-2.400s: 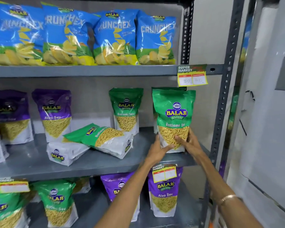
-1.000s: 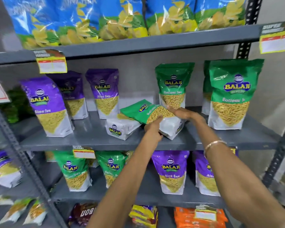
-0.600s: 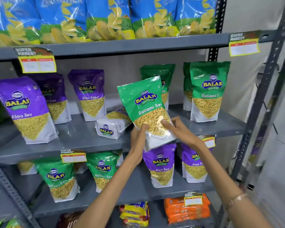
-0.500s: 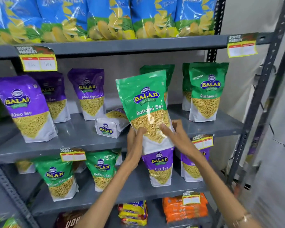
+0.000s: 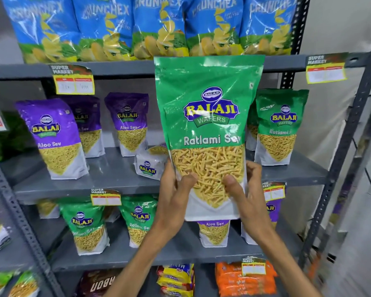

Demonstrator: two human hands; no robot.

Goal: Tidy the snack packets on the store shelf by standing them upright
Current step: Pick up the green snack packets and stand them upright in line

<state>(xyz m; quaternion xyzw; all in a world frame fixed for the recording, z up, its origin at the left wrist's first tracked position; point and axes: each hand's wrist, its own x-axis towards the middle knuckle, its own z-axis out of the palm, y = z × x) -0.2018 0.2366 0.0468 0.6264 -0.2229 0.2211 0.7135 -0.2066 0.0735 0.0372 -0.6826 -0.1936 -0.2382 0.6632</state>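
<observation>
The person held a green snack packet (image 5: 208,133) upright in front of the middle shelf (image 5: 116,179), lifted clear of it and close to the camera, its top edge level with the front lip of the shelf above. The left hand (image 5: 176,202) gripped the packet's lower left edge, thumb pressed on the front and fingers curled behind; the right hand (image 5: 246,196) did the same on the lower right, thumb on the front over the printed yellow strands. Both hands were closed firmly on the packet. Behind its left edge, one white and purple packet (image 5: 150,163) lay on its side on the middle shelf, bottom panel facing out, not standing. To the left of it three purple packets stood upright: one near the front (image 5: 54,140), one at the back (image 5: 131,125), and one between them, partly hidden (image 5: 88,127). At the right end of the same shelf a green packet (image 5: 281,127) stood upright, with another just behind it. Blue chip bags (image 5: 107,28) filled the top shelf in a row. The shelf below carried more green packets (image 5: 86,226) and a purple one (image 5: 214,232), all upright. Yellow price tags (image 5: 73,80) hung from the shelf edges. At the very bottom sat yellow (image 5: 176,279), orange (image 5: 234,281) and dark brown packs (image 5: 99,284).
</observation>
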